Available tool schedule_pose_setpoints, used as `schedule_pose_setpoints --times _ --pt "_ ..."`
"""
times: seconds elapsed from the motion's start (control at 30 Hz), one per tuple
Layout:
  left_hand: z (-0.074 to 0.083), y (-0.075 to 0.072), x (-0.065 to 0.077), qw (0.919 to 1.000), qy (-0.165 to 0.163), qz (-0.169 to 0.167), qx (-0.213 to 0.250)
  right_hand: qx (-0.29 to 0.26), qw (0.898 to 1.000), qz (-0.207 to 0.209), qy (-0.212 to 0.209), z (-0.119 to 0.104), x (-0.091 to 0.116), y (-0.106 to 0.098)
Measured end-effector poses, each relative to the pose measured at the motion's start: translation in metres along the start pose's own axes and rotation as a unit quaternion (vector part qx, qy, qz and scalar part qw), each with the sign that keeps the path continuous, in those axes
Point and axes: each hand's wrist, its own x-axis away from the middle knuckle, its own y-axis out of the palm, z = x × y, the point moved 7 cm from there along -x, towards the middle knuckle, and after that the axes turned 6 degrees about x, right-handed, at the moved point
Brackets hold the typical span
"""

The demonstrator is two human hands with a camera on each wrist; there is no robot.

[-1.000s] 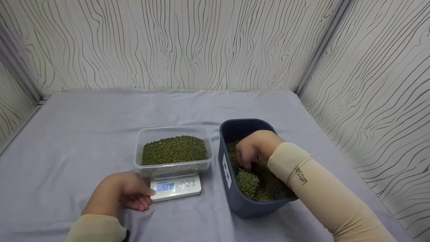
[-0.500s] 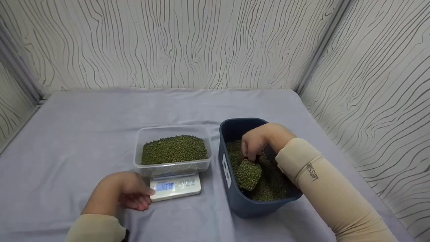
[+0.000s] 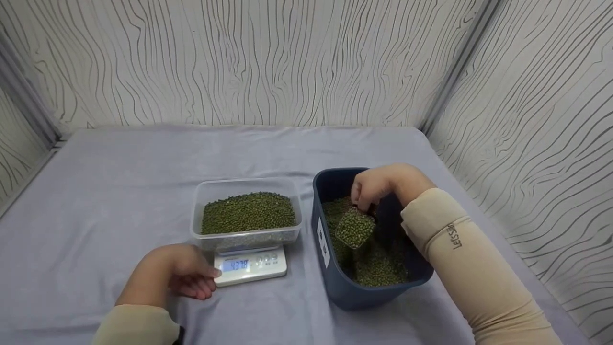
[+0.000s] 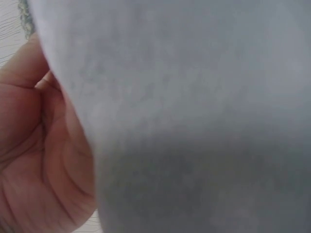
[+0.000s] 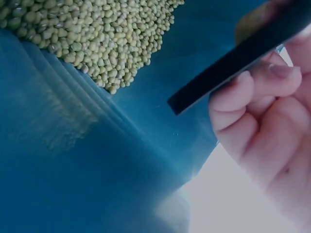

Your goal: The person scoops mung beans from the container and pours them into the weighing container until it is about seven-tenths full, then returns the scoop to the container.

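My right hand (image 3: 376, 187) is over the dark blue bin (image 3: 354, 299), its fingers curled round the black handle (image 5: 228, 68) of a scoop (image 3: 355, 227). Green mung beans heap the scoop, which hangs tilted just above more beans (image 5: 97, 39) inside the bin. On the left, my left hand (image 3: 189, 271) lies on the cloth with relaxed fingers, thumb tip right at the corner of a white kitchen scale (image 3: 251, 275). The scale's lit display appears to read 437.8. A clear plastic container (image 3: 249, 235) holding a mound of mung beans (image 3: 251, 213) stands on the scale.
A pale lilac cloth (image 3: 119, 191) with soft creases covers the table. White wood-grain-patterned panels (image 3: 239, 62) enclose the back and sides. The bin's high wall stands close to the container's right side.
My right hand has lifted the filled scoop up and slightly to the right, out of the beans in the bin. The left hand, scale and container stay put.
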Motion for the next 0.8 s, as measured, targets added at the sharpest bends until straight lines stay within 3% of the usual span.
schedule_pose_setpoints --times 0.3,0.8 --pt "0.0 0.0 0.002 1.0 -0.001 0.006 0.004 -0.04 0.999 0.032 0.002 0.009 0.004 -0.007" --pt "0.001 0.0 0.002 1.0 0.001 0.003 0.005 -0.074 0.997 0.034 0.004 0.016 0.011 -0.017"
